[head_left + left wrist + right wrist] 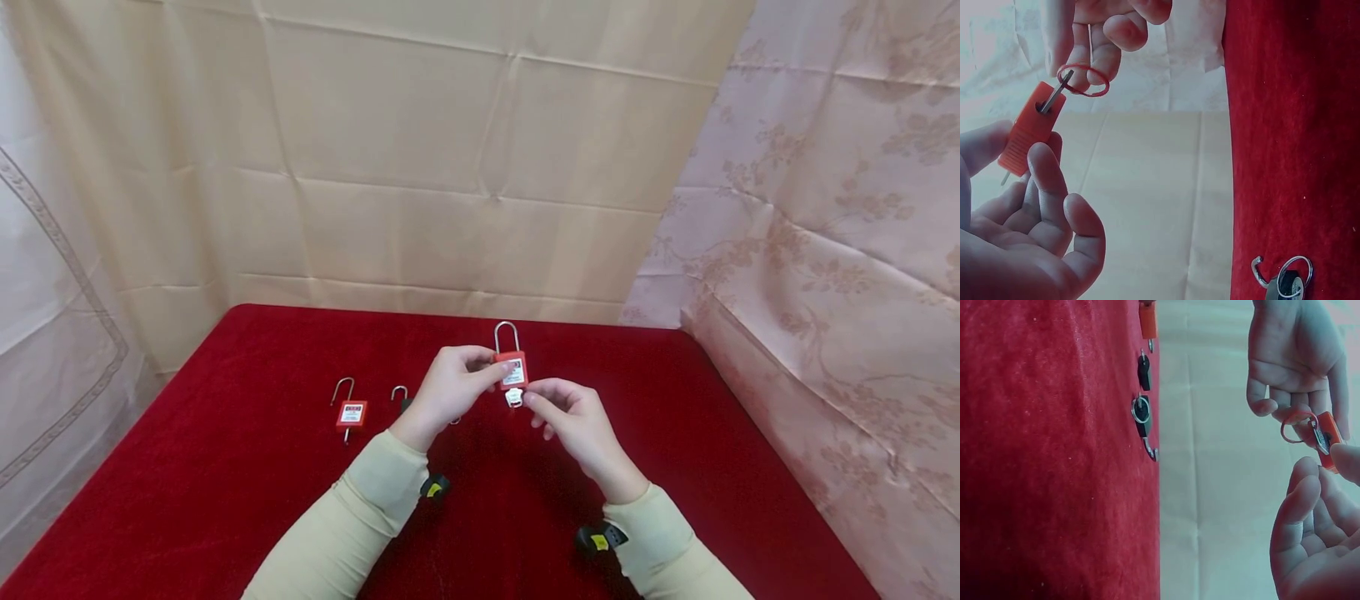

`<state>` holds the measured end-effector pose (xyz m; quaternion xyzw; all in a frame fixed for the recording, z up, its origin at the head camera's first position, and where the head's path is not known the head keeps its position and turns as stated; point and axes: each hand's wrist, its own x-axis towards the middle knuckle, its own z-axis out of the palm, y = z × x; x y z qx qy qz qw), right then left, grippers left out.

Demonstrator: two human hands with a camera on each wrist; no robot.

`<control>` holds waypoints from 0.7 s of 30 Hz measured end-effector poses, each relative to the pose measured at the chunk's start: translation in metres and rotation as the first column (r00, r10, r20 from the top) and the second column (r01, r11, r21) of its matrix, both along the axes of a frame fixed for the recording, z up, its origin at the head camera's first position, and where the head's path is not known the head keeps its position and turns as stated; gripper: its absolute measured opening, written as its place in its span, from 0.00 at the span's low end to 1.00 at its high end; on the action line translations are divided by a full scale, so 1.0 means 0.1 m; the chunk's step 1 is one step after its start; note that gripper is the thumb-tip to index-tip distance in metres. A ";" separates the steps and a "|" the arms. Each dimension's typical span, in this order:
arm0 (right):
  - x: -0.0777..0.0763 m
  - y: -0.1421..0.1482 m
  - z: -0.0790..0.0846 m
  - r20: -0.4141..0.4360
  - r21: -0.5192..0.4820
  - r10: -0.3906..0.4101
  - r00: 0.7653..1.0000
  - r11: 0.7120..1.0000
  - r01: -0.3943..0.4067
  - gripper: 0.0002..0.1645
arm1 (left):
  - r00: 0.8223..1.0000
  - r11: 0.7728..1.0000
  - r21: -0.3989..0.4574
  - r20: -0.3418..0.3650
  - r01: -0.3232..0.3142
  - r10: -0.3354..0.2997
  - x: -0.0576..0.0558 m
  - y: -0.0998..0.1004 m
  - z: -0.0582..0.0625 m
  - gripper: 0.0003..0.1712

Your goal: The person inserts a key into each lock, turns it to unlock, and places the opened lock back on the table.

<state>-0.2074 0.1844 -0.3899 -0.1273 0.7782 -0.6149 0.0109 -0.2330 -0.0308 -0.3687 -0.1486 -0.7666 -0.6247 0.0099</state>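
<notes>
My left hand (pixel 450 385) grips a red padlock (pixel 513 379) by its body, above the table, thumb on its white label. The shackle (pixel 506 323) points up, and both its legs meet the body. A key (pixel 1057 90) sits in the keyway at the bottom, with a thin red ring (pixel 1099 95) hanging from it. My right hand (pixel 573 412) is beside the key, thumb and forefinger close to its right edge. In the left wrist view, a gap shows between that hand's thumb and fingers around the key, and contact is hard to tell.
A second red padlock (pixel 352 413) lies to the left on the red cloth (pixel 225 483), its shackle swung out. Next to it, partly behind my left hand, is a dark padlock (pixel 1294 286) with a metal ring. Curtains (pixel 450 167) hang behind and beside the table.
</notes>
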 end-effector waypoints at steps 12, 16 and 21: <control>-0.04 -0.11 0.00 0.048 -0.034 0.043 0.998 0.999 -0.042 0.14 | 1.000 0.999 0.037 -0.001 -0.014 0.014 -0.03 -0.04 0.00 0.13; -0.05 -0.14 0.00 0.081 -0.076 0.056 0.995 0.996 -0.049 0.15 | 1.000 0.999 0.038 -0.008 -0.019 0.019 -0.04 -0.05 -0.01 0.12; -0.04 -0.17 -0.03 0.099 -0.124 0.066 0.993 0.991 -0.054 0.14 | 1.000 0.998 0.050 -0.009 -0.023 0.024 -0.05 -0.05 -0.01 0.11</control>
